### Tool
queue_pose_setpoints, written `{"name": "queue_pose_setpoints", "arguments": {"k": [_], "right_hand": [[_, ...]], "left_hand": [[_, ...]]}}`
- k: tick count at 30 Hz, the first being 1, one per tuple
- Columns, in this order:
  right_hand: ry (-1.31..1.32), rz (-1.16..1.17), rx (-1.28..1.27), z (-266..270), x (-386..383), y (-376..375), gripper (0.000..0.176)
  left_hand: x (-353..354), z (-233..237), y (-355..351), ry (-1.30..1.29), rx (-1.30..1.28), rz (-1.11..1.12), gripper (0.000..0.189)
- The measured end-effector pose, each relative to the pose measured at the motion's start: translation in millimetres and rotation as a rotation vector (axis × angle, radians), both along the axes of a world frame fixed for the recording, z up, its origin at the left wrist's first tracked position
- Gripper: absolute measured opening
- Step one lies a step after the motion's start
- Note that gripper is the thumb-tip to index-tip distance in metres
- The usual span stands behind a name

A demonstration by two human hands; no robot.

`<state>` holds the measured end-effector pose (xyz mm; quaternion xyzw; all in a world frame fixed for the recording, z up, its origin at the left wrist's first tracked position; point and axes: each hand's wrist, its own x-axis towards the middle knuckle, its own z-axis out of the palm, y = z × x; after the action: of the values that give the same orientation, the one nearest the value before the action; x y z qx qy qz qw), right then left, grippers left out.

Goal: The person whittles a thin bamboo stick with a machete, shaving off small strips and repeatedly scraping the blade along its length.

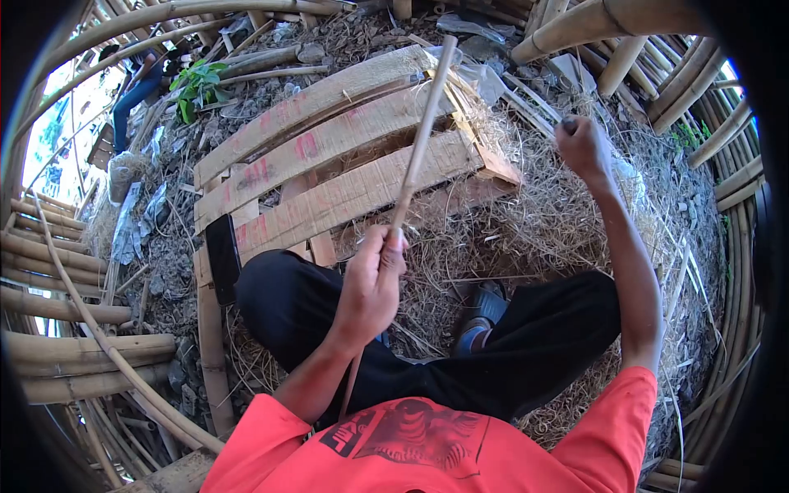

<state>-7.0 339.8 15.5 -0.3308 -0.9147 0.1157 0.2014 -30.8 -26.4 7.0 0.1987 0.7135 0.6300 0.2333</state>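
Note:
My left hand [371, 283] is closed around a thin bamboo stick [421, 140], which slants up and away from my lap over the wooden slats. Its lower end runs down past my wrist toward my shirt. Raised out to the right, my right hand [585, 152] makes a fist. A dark, rounded end [569, 125] pokes out of that fist; the rest of the object is hidden. In front of my knees lies a pallet-like platform of wooden slats [329, 197] with pinkish-red marks. A black phone [222, 259] rests at its left edge.
Pale shavings [542, 226] cover the ground around my crossed legs. Bamboo poles [74, 308] form walls on the left, and more bamboo [731, 135] stands on the right. A leafy green plant [196, 89] grows at upper left, near another person [136, 94].

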Motion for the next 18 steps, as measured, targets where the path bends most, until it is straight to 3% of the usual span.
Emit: {"name": "queue_pose_setpoints", "arguments": {"k": [2, 3, 6, 9, 12, 18], "right_hand": [[0.175, -0.028, -0.181, -8, 0, 20, 0.027], [0.249, -0.018, -0.134, -13, -1, 25, 0.028], [0.17, 0.276, -0.174, 10, 5, -20, 0.022], [0.049, 0.601, -0.022, 12, 2, -69, 0.013], [-0.102, 0.839, 0.021, 14, 0, -116, 0.008], [-0.175, 0.96, 0.135, 10, -3, -155, 0.014]], "left_hand": [[-6, -7, -4, -0.038, 0.057, 0.032, 0.015], [-5, -8, -3, -0.088, 0.104, 0.016, 0.016], [-5, -3, 2, -0.134, 0.079, -0.025, 0.02], [-3, -18, 2, -0.084, 0.111, 0.034, 0.025], [-1, -10, -2, -0.208, 0.089, -0.014, 0.026], [1, -13, -10, -0.413, 0.151, -0.028, 0.022]]}}
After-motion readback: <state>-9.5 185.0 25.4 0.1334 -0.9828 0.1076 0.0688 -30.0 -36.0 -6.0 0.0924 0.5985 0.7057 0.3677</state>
